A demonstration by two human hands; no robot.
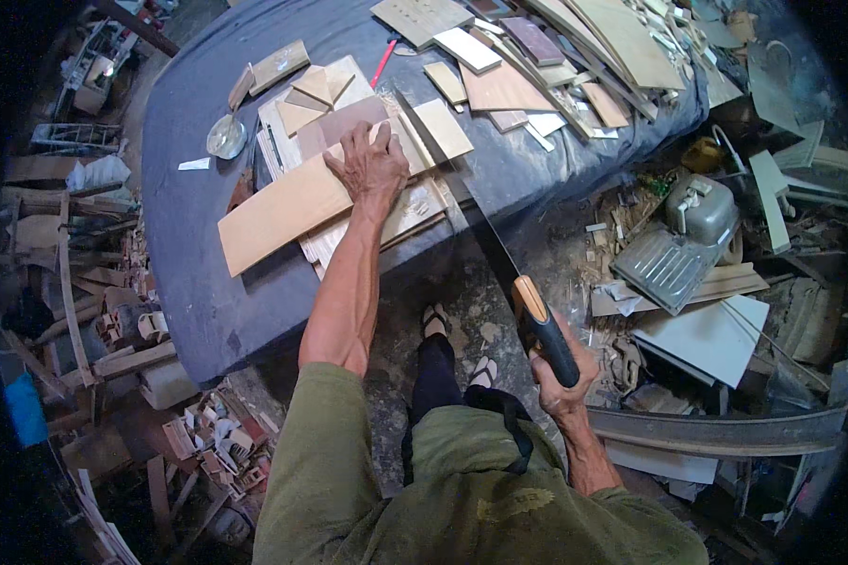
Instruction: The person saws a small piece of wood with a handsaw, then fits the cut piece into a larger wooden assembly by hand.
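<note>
My left hand point(372, 165) bears down with bent fingers on a long pale plywood board point(273, 212), which lies over stacked wood pieces point(419, 217) at the edge of the cloth-covered table. My right hand point(565, 381) grips the orange-and-black handle point(546, 330) of a hand saw. Its long dark blade point(481, 226) reaches up across the board's right end, where a short light piece point(448, 127) shows beyond it. A red slim tool point(383, 64) lies above my left hand, and several small triangular offcuts point(313, 83) sit nearby.
The dark-covered table point(193, 273) also bears a small metal bowl point(226, 137) and a heap of offcuts point(546, 56). A steel sink point(688, 235), white panels point(697, 339) and a metal beam point(716, 433) lie at the right. Scrap wood point(75, 282) is piled at the left.
</note>
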